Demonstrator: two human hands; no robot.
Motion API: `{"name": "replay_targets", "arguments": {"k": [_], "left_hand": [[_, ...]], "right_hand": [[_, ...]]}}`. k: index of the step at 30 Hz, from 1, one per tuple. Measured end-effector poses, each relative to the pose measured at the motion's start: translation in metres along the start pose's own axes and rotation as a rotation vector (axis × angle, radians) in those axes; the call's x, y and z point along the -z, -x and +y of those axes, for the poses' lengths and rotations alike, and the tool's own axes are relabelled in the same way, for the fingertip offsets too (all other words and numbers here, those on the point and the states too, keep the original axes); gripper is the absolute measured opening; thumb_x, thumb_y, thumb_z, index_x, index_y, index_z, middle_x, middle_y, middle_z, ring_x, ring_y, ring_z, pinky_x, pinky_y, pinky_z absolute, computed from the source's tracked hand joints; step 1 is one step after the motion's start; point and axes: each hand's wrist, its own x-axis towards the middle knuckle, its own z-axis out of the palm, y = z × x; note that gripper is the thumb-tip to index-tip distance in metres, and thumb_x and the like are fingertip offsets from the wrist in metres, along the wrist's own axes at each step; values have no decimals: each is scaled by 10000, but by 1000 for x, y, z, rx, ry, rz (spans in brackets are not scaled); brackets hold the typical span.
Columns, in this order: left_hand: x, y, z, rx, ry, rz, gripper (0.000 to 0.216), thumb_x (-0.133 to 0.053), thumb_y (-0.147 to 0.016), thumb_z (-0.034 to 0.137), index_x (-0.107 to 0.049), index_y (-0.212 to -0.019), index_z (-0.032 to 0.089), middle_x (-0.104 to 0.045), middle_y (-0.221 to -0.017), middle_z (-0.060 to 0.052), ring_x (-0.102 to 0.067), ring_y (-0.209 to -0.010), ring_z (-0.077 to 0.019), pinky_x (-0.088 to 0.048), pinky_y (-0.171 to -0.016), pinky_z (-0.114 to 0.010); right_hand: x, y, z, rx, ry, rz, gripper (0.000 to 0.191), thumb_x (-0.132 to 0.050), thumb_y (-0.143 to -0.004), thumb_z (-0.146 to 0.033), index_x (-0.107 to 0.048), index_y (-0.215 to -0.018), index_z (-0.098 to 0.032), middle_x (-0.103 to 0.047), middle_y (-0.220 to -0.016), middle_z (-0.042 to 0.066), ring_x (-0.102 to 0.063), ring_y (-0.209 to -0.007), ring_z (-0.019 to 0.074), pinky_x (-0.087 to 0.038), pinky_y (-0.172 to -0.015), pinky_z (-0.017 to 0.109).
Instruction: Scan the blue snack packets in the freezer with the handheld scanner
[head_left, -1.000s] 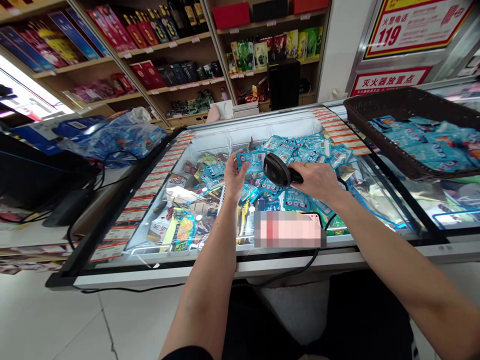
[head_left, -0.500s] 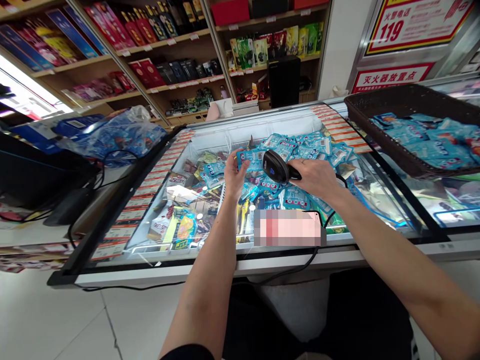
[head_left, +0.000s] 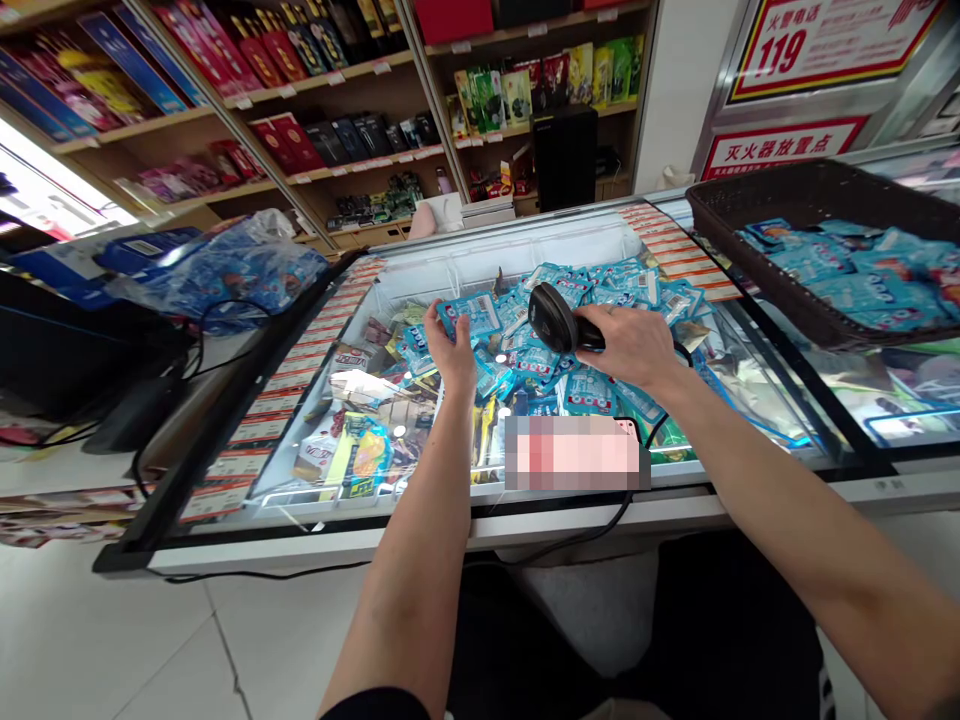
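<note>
1. On the clear glass lid of the long white freezer point(head_left: 285, 562), a small flat blue plastic packet point(head_left: 480, 312) was raised left of centre, tilted, its left end in the left hand point(head_left: 452, 350).
2. The black oval-headed handheld scanner point(head_left: 551, 318) sat to its right, above the heap of shiny blue plastic packets point(head_left: 592, 390) spread from the middle of the lid towards its back edge.
3. Good handling, as I judged it, called for the printed code turned squarely to the scanner's face, the film smoothed without creases, and the thumb kept off the bars.
4. A small gap between packet and scanner would probably have served best, with neighbouring packets out of the beam.
5. The left forearm rose over the front edge; thumb and fingers looked pinched on the packet, though how firmly I couldn't tell.
6. The right hand point(head_left: 630, 345) was wrapped around the scanner's handle, palm down, its forearm slanting in from the front right, the scanner's head pointing left.
</note>
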Motion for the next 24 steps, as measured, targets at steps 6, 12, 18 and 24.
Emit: {"name": "replay_targets", "arguments": {"k": [6, 12, 18, 24], "left_hand": [[2, -1, -13, -2, -101, 58, 552, -638, -854, 515, -511, -1292, 205, -615, -1252, -123, -619, -1120, -200, -460, -1042, -369], [2, 0, -22, 9, -204, 91, 630, -643, -856, 466, -447, -1379, 174, -481, -1453, -194, -412, -1418, -277, -268, -1215, -456], [1, 5, 6, -79, -270, 58, 647, -676, -832, 444, -461, -1376, 167, -275, -1550, -205, -202, -1502, -323, -144, -1247, -496], [-4, 13, 38, -261, -184, -327, 449, -654, -840, 512, -629, -1177, 218, -574, -1216, -108, -589, -1112, -229, -473, -1020, -412]], "right_hand": [[-3, -1, 8, -30, 51, -21, 405, -563, -873, -451, -636, -1220, -255, -732, -983, 59, -658, -871, 246, -331, -649, 311], [-8, -3, 16, -38, 94, -33, 428, -594, -865, -459, -629, -1232, -242, -728, -985, 69, -657, -868, 256, -316, -639, 313], [-9, -6, 22, -66, 94, -24, 406, -587, -886, -452, -623, -1230, -239, -722, -1064, 85, -651, -905, 269, -321, -653, 316], [-7, -5, 22, -58, 96, -34, 414, -573, -893, -430, -609, -1252, -226, -722, -1066, 90, -648, -919, 267, -327, -650, 315]]}}
